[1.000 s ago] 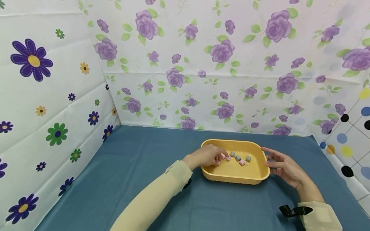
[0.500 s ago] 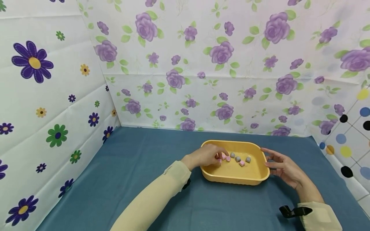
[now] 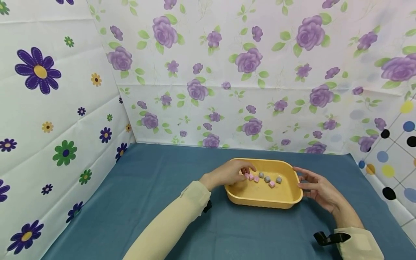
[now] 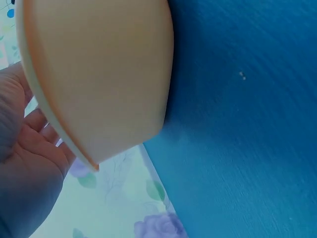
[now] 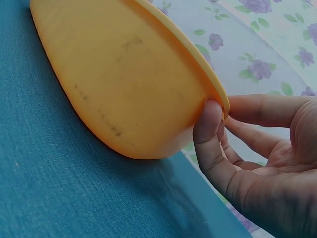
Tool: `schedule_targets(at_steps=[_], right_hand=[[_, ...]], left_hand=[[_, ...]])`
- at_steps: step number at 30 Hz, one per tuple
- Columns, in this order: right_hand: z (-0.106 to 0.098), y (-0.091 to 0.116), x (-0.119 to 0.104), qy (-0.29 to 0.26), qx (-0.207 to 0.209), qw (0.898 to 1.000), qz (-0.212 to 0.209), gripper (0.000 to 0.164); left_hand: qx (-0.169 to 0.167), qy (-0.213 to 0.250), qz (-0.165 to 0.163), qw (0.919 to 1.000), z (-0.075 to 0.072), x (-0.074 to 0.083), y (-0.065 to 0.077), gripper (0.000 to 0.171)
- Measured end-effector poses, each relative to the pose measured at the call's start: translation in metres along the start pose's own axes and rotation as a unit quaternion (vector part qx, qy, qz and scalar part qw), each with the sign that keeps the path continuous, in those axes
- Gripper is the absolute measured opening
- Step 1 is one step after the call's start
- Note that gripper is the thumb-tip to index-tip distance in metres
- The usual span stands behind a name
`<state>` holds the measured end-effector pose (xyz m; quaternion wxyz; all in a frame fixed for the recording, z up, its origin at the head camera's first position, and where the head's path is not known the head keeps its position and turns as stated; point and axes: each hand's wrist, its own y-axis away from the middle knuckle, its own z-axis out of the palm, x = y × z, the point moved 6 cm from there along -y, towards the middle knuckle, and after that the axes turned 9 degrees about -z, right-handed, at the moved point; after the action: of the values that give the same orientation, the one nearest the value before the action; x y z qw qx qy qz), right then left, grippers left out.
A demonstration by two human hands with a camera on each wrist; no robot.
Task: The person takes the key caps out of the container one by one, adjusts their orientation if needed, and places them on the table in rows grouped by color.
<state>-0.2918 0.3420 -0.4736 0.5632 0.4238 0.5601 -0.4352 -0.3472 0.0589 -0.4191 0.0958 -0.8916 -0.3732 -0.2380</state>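
A yellow tray (image 3: 263, 200) lies on the blue cloth, holding small pink and grey cubes. My left hand (image 3: 227, 172) reaches over its left end, thumb and index finger spread around a pink cube (image 3: 246, 176) that lies by the thumb tip. Beside that one are two more pink cubes, one of them the nearer pink cube (image 3: 256, 179). Three grey cubes, including the middle grey cube (image 3: 267, 179), lie further right, with a pink cube (image 3: 272, 184) just in front. My right hand (image 5: 257, 153) pinches the tray's right rim between thumb and fingers. In the left wrist view the tray wall hides the cubes.
Blue cloth (image 3: 156, 173) covers the table. A floral sheet (image 3: 221, 72) hangs behind it, a flower-print sheet (image 3: 65, 108) on the left and a dotted sheet (image 3: 398, 169) on the right. A black wrist strap (image 3: 334, 238) sits on the right sleeve.
My left hand has shifted the leftmost pink cube slightly back, in line with the other two pink ones, and its fingers have spread. My right hand stays on the rim.
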Motion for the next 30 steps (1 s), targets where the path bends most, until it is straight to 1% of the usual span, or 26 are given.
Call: schedule_targets(at_steps=[2,8,13,22,30], right_hand=[[0.000,0.000,0.000,0.001,0.000,1.000,-0.001,0.071],[0.002,-0.002,0.000,0.000,-0.001,1.000,0.001,0.071],[0.001,-0.001,0.001,-0.002,0.003,1.000,0.003,0.071],[-0.001,-0.002,-0.001,-0.003,-0.002,1.000,-0.002,0.071],[0.001,0.000,0.001,-0.005,-0.009,1.000,-0.007,0.069]], left_hand=[[0.009,0.010,-0.003,0.9999,-0.004,-0.002,0.003,0.037],[0.030,0.067,-0.024,0.9970,-0.011,-0.010,0.013,0.035],[0.065,0.085,-0.019,0.9940,-0.022,-0.015,0.022,0.032],[0.111,0.146,-0.005,0.9831,-0.042,-0.026,0.037,0.030],[0.142,0.181,-0.021,0.9729,-0.053,-0.041,0.051,0.033]])
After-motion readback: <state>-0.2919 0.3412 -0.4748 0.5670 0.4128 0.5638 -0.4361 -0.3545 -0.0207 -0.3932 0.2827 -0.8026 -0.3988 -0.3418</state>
